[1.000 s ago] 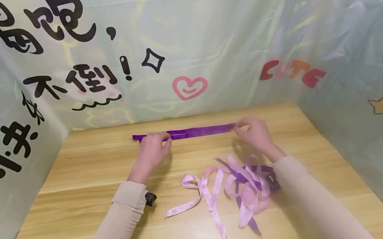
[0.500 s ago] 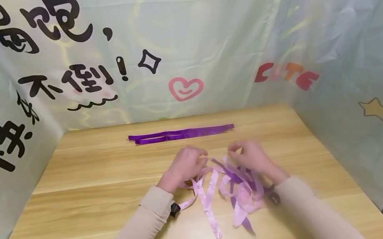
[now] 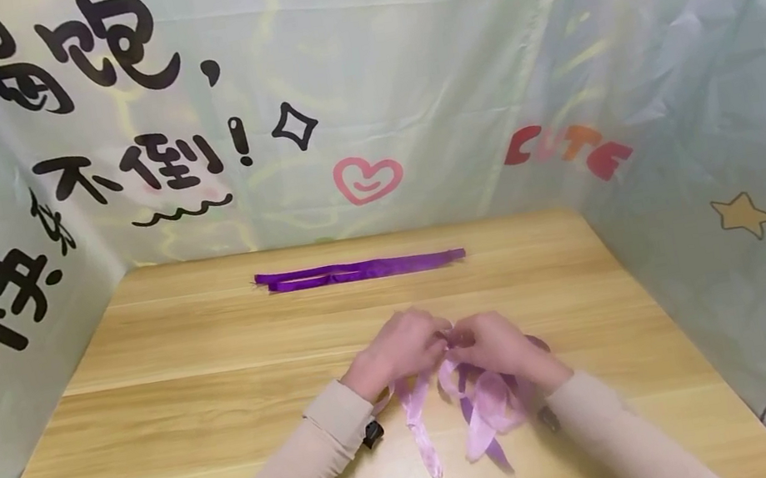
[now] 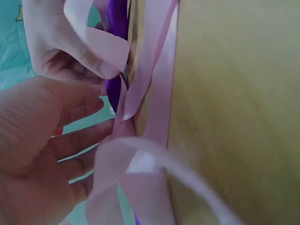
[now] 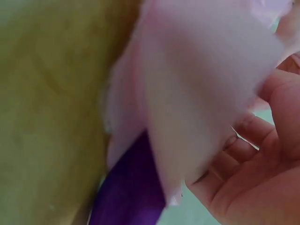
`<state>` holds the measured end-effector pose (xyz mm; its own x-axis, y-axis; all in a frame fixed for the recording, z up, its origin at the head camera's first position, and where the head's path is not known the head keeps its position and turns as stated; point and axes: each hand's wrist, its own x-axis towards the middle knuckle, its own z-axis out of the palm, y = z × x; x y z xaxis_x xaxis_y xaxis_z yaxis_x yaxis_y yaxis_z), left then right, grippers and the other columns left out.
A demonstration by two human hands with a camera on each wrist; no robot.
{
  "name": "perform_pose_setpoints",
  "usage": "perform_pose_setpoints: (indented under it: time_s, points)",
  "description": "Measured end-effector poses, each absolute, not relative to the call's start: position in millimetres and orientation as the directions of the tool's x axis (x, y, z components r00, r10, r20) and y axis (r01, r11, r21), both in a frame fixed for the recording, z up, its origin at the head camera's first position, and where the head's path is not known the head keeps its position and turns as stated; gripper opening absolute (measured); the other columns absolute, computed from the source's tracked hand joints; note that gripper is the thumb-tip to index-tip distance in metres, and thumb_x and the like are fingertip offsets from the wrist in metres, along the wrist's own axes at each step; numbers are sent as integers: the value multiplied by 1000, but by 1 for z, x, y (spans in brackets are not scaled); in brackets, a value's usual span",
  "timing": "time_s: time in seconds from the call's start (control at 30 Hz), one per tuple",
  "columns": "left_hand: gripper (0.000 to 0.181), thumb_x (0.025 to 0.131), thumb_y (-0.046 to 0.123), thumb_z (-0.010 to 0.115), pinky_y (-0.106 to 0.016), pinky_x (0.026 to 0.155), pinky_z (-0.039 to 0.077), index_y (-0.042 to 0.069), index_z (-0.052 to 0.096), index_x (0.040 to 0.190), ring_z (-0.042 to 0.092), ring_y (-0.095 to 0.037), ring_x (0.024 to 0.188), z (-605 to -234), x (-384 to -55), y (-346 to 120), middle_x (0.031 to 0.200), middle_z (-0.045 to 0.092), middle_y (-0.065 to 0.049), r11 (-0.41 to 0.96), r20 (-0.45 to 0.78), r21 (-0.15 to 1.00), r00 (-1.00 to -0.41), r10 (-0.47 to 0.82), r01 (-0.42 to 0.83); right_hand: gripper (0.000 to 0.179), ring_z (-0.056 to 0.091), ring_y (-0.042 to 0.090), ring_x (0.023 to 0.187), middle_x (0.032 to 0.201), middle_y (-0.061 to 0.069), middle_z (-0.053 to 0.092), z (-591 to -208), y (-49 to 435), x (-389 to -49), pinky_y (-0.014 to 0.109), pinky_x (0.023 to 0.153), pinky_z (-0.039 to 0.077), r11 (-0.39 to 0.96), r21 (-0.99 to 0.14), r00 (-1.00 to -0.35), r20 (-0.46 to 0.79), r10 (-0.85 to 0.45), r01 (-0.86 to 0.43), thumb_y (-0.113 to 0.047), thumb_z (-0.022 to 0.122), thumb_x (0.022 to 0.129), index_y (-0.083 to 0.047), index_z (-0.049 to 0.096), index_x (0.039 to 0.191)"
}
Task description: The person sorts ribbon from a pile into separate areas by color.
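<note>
Right hand pinches the pink ribbon; left hand angles in just beside it, grip impossible to tell

Head cam sat high over the near side of the wood-grain tabletop, facing forward and down, well back. Wrist cams were close above the tabletop, rolled sideways: left view had it at frame right, right view at frame left. All shared the pink satin ribbons over it.

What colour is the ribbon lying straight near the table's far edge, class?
Deep purple; the ribbon shows best in the head view.
</note>
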<state>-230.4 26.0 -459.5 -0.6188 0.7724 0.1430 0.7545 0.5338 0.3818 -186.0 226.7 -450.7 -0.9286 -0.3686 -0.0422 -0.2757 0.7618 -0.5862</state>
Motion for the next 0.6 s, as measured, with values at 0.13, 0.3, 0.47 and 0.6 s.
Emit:
perform_pose_setpoints:
  time_s: [0.13, 0.3, 0.47, 0.6]
  points:
    - [16, 101, 16, 68, -15, 65, 48, 17, 78, 112, 54, -3, 66, -460, -225, 27, 87, 73, 7, 538, 94, 415, -623, 777, 733, 10, 60, 8, 64, 79, -1, 72, -454, 226, -183, 23, 62, 54, 761, -586, -929, -37, -368, -278, -14, 71, 98, -9, 78, 102]
    - [11, 102, 19, 67, -17, 64, 48, 18, 78, 103, 53, -4, 66, -460, -218, 23, 77, 65, 9, 537, 70, 462, -633, 771, 705, 11, 62, 7, 67, 82, 0, 75, -456, 227, -180, 21, 63, 54, 736, -609, -922, -21, -387, -295, -12, 68, 99, -9, 77, 96]
    - [14, 102, 20, 67, -18, 66, 46, 18, 77, 93, 50, -4, 67, -459, -210, 17, 72, 58, 10, 525, 111, 466, -636, 763, 712, 12, 67, 7, 77, 93, 3, 79, -452, 228, -176, 23, 73, 57, 679, -663, -912, 12, -411, -315, -14, 67, 101, -10, 78, 100]
    - [12, 102, 22, 68, -22, 77, 48, 18, 79, 98, 53, -8, 80, -455, -202, 10, 84, 62, 7, 530, 191, 427, -646, 739, 733, 14, 71, 12, 83, 97, 5, 79, -444, 226, -170, 26, 80, 59, 638, -694, -902, 39, -429, -334, -17, 67, 103, -10, 78, 104]
